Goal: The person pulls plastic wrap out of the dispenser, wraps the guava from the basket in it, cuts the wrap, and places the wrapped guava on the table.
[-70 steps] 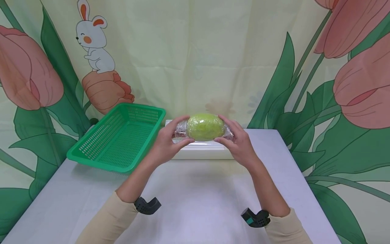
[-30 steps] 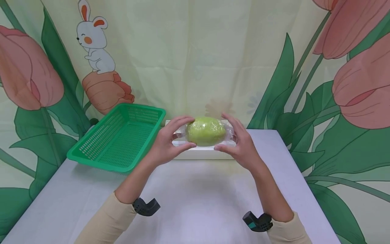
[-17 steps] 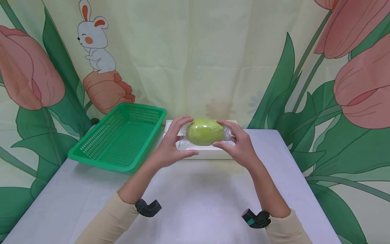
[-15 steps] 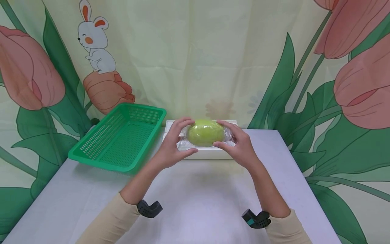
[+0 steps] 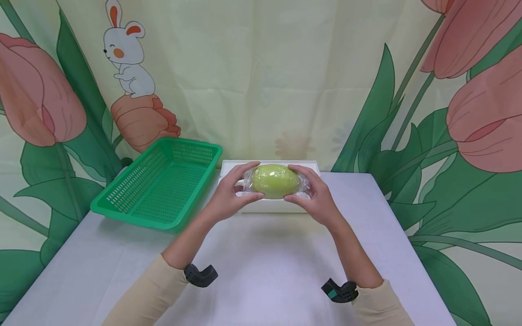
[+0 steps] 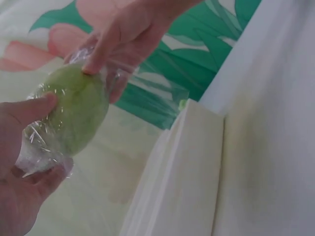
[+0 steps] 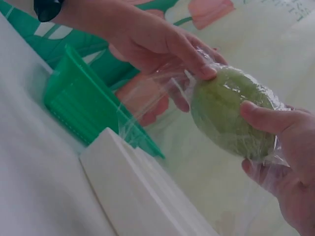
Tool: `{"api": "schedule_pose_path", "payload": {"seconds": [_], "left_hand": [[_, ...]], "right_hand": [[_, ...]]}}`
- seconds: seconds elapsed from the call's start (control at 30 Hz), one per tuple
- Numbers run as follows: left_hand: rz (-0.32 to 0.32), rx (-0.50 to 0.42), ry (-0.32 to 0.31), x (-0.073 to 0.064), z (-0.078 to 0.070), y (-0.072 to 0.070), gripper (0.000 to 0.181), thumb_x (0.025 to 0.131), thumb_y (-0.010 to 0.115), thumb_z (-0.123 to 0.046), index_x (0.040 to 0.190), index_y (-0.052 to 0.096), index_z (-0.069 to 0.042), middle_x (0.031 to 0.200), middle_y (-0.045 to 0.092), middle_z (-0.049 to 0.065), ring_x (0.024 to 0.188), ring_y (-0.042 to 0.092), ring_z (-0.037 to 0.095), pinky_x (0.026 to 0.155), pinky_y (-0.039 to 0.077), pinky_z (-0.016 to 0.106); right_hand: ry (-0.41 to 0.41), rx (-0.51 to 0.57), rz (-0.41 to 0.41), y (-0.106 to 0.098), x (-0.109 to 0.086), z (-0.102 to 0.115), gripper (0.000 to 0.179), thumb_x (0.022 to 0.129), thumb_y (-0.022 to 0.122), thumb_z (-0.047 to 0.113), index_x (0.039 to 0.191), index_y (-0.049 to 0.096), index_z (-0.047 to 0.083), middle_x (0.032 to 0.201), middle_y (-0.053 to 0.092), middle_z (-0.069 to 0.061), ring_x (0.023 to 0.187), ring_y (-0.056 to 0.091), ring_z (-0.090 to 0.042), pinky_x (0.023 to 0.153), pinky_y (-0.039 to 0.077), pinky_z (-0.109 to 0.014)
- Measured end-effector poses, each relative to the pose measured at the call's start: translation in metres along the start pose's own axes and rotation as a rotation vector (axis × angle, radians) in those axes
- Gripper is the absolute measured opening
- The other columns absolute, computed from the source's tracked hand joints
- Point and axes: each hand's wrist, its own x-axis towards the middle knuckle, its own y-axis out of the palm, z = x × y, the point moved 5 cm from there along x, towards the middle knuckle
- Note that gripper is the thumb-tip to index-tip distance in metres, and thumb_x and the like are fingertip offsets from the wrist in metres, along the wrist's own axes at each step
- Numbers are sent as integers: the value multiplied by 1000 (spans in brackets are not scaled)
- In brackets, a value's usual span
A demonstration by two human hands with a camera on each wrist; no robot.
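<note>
An oval green fruit (image 5: 275, 182), wrapped in shiny cling film (image 5: 248, 180), is held up in front of the white box. My left hand (image 5: 229, 195) grips its left end, thumb on the near side and fingers on the far side. My right hand (image 5: 319, 197) holds the other end in the same way. Film is bunched at both ends of the fruit. In the right wrist view, a clear film sheet (image 7: 140, 110) hangs between the fruit and the white box (image 7: 133, 179). The left wrist view also shows both thumbs pressing on the wrapped fruit (image 6: 81, 110).
A green perforated plastic basket (image 5: 140, 222) stands at the back left of the white-covered table (image 5: 261, 271), beside the long white box. A curtain (image 5: 253, 81) printed with tulips and a rabbit hangs behind the table.
The fruit has come lower and a little nearer, showing more of the box behind it. My left thumb, off the fruit half a second ago, is back against it.
</note>
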Motion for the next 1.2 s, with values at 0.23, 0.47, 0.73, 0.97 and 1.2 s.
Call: {"api": "schedule_pose_path", "payload": {"seconds": [0.23,0.47,0.73,0.97,1.2], "left_hand": [[-6,62,70,-2,8,5,80,73,85,-14,141,44,-25,148,38,1,138,37,22,93,54,49],[-16,51,60,5,16,8,68,77,82,-14,136,50,-23,139,48,1,127,49,21,90,56,42],[29,-11,-82,6,31,10,75,77,82,-19,141,44,-30,143,45,-1,127,48,23,94,54,47],[49,-58,-64,5,44,14,73,77,81,-9,138,45,-26,140,43,2,123,50,26,94,54,48],[64,-131,-147,10,55,13,67,79,80,-10,135,48,-25,137,47,3,114,58,29,89,57,40]], "right_hand": [[124,46,39,1,1,-12,69,80,79,18,141,48,27,138,51,-6,105,57,-27,78,56,-22],[124,-6,32,5,0,-20,85,74,84,17,145,41,34,148,41,1,126,49,-25,97,53,-42],[125,19,6,10,3,-33,73,78,80,13,141,47,25,146,46,-1,128,49,-26,93,55,-42],[200,51,55,13,5,-47,69,82,77,24,144,45,27,147,45,-1,118,54,-28,90,56,-33],[137,59,23,19,3,-53,80,76,82,13,144,43,26,151,39,2,137,40,-25,103,46,-48]]}}
